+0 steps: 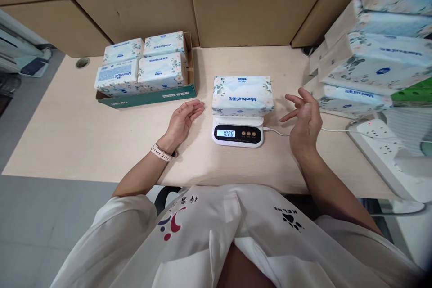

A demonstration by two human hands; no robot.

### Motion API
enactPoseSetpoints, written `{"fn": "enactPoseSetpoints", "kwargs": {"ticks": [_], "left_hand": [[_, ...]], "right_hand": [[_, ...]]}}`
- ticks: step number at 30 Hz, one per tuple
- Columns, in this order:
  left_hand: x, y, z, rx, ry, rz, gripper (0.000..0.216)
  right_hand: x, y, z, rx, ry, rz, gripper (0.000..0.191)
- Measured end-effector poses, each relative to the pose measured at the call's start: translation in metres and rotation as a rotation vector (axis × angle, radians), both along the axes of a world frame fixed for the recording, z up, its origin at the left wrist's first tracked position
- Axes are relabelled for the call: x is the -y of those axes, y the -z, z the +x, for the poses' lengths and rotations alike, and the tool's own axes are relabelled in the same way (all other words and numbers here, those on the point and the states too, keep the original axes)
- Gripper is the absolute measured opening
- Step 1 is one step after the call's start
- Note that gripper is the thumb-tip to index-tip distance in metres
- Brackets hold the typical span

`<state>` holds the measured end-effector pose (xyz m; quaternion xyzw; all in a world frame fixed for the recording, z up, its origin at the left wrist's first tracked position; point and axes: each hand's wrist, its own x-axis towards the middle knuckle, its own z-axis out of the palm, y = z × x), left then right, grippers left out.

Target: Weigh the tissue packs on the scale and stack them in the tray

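Resting between my hands, the tissue pack (242, 95) sits on the scale (238, 134). My left hand (182, 120) lies open, empty, just left of it; my right hand (304, 117) hovers, fingers spread, holding nothing.

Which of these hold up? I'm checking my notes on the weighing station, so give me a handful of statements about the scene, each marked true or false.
1. A floral-printed tissue pack lies on the small white digital scale. True.
2. The left hand grips the pack. False: it rests palm-up on the pale wooden table, apart from the pack.
3. The right hand is open, beside the pack, holding nothing. True.
4. The scale's display is blank. False: it is lit and shows digits.
5. The green cardboard tray holds four tissue packs. True.
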<state>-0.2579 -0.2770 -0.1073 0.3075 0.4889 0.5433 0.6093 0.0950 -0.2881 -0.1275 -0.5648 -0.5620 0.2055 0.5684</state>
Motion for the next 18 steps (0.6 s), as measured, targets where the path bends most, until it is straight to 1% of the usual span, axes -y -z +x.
{"fn": "enactPoseSetpoints", "kwargs": {"ticks": [9, 15, 18], "left_hand": [[-0.0003, -0.0001, 0.0005, -0.003, 0.011, 0.005, 0.016], [0.0001, -0.0011, 0.0004, 0.009, 0.008, -0.003, 0.014], [0.0004, -0.0008, 0.0001, -0.003, 0.014, -0.002, 0.016]], "right_hand": [[0.0028, -0.0060, -0.0053, 0.012, 0.009, -0.068, 0.066], [0.0020, -0.0037, -0.0046, 0.021, 0.001, -0.073, 0.061], [0.0023, -0.0042, -0.0045, 0.041, 0.004, -0.075, 0.062]]}}
